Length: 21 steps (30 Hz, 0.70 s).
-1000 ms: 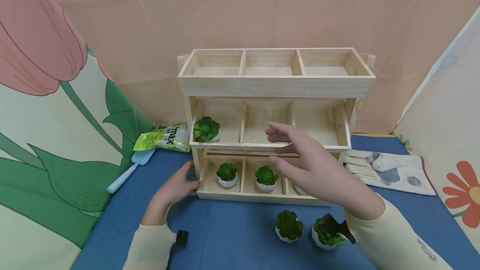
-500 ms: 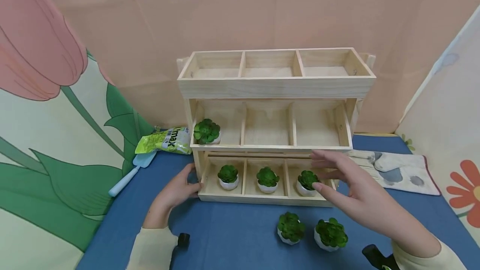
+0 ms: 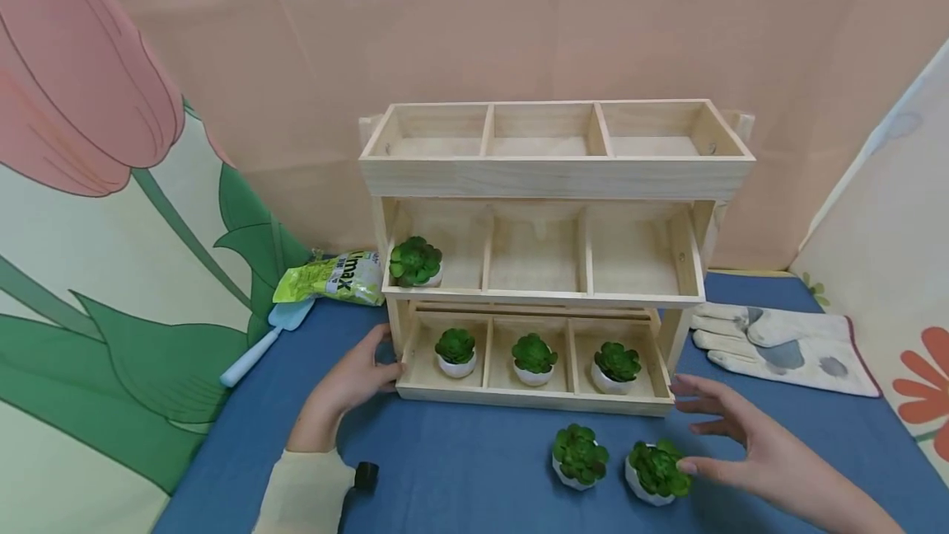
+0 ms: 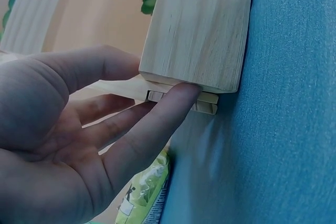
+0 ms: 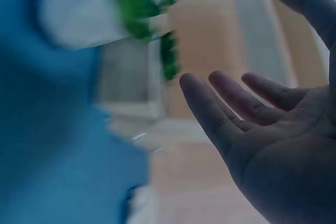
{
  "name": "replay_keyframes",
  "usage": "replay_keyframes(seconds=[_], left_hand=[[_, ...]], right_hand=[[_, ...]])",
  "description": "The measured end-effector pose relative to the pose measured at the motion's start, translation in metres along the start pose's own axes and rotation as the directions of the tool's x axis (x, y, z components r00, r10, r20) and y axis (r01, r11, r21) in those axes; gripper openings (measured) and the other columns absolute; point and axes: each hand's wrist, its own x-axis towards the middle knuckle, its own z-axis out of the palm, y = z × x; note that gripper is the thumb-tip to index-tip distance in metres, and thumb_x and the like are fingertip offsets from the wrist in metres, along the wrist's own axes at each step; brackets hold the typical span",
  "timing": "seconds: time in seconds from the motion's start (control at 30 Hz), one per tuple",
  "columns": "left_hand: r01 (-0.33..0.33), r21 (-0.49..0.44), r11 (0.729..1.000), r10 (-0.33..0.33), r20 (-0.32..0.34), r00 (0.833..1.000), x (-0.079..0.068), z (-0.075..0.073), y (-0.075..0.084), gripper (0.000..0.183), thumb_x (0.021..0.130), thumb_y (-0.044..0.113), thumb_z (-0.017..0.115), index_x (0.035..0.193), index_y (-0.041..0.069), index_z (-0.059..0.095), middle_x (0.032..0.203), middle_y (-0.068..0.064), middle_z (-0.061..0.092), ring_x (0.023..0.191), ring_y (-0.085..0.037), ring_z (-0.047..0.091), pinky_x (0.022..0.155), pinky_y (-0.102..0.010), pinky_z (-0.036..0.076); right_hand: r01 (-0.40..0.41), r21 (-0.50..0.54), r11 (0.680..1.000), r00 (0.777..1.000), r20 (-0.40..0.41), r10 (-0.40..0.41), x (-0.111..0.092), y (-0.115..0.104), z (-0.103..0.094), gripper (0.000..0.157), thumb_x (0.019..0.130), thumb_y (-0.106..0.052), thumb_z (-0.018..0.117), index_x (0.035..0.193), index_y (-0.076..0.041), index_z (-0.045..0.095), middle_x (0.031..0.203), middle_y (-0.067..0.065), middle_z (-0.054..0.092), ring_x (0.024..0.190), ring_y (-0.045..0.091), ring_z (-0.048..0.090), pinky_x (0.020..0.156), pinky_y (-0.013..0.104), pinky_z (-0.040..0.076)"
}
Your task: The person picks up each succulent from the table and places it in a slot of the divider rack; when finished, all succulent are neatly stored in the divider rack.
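A three-tier wooden planter shelf (image 3: 558,178) stands on the blue cloth. My left hand (image 3: 354,377) grips the left end of its bottom tier; the left wrist view has the thumb and index finger at the corner of the wooden box (image 4: 194,35). To the right, my right hand (image 3: 741,443) is spread beside a potted succulent (image 3: 656,470), thumb tip overlapping its leaves in the head view. Another potted succulent (image 3: 580,456) sits just left of it. Both the plant and pot (image 5: 79,9) are blurred in the right wrist view.
Each bottom compartment holds a small succulent (image 3: 534,357). One succulent (image 3: 415,260) sits in the middle tier's left compartment. A green-and-white bag (image 3: 334,277) and a light-blue trowel (image 3: 259,346) lie left of the shelf. White patterned gloves (image 3: 786,344) lie at right.
My right hand has moved down and right, from in front of the shelf to beside the right succulent on the cloth, uncovering the bottom right compartment's plant. My left hand stays on the shelf.
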Motion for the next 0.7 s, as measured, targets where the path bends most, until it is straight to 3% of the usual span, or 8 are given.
replay_keyframes(seconds=[0.07,0.2,0.3,0.53,0.63,0.7], left_hand=[[0.0,-0.005,1.0,0.0,0.001,1.0,0.0,0.0,0.0,0.071,0.104,0.008,0.064,0.165,0.003,0.028,0.168,-0.029,0.033,0.112,-0.039,0.077,0.088,-0.047,0.067],[-0.005,-0.014,1.0,0.005,0.003,1.0,0.001,0.0,-0.001,0.072,0.104,0.008,0.065,0.165,0.002,0.027,0.168,-0.03,0.033,0.111,-0.039,0.077,0.088,-0.047,0.068],[-0.006,-0.011,1.0,0.006,-0.001,1.0,0.0,-0.001,0.0,0.072,0.104,0.008,0.065,0.165,0.002,0.027,0.167,-0.03,0.033,0.111,-0.039,0.078,0.088,-0.047,0.068],[-0.002,-0.008,1.0,0.002,-0.003,1.0,0.001,0.0,0.0,0.072,0.104,0.008,0.065,0.165,0.003,0.028,0.168,-0.029,0.033,0.114,-0.04,0.077,0.088,-0.047,0.068],[-0.006,-0.014,1.0,0.006,0.0,1.0,0.002,0.0,-0.001,0.071,0.104,0.008,0.065,0.165,0.003,0.028,0.167,-0.029,0.034,0.115,-0.041,0.076,0.089,-0.047,0.067],[-0.004,-0.015,1.0,0.004,-0.002,1.0,0.002,0.0,-0.001,0.071,0.104,0.007,0.065,0.164,0.002,0.028,0.167,-0.03,0.034,0.114,-0.04,0.076,0.089,-0.047,0.067]], right_hand=[[-0.041,0.051,0.998,0.998,0.059,0.038,-0.002,0.018,0.002,0.091,0.101,-0.024,0.076,0.171,-0.015,0.019,0.17,0.029,0.029,0.128,-0.015,0.056,0.096,0.031,0.062],[-0.147,0.139,0.979,0.978,0.17,0.123,-0.003,0.042,0.007,0.091,0.102,-0.021,0.074,0.17,-0.005,0.015,0.168,0.039,0.023,0.142,0.028,0.058,0.102,0.047,0.061],[-0.224,0.174,0.959,0.959,0.217,0.184,-0.001,0.05,0.012,0.09,0.103,-0.023,0.073,0.169,-0.002,0.016,0.166,0.042,0.025,0.139,0.056,0.052,0.104,0.058,0.058],[-0.222,0.131,0.966,0.956,0.227,0.188,0.007,0.054,0.019,0.087,0.1,-0.023,0.077,0.166,0.0,0.025,0.161,0.039,0.039,0.134,0.05,0.057,0.099,0.056,0.06],[-0.187,0.087,0.979,0.961,0.221,0.164,0.01,0.053,0.023,0.086,0.097,-0.023,0.08,0.164,-0.001,0.03,0.159,0.035,0.043,0.133,0.042,0.058,0.095,0.043,0.061],[-0.161,0.068,0.985,0.965,0.219,0.143,0.011,0.053,0.026,0.087,0.095,-0.024,0.082,0.163,-0.003,0.033,0.157,0.031,0.046,0.13,0.03,0.061,0.09,0.032,0.06]])
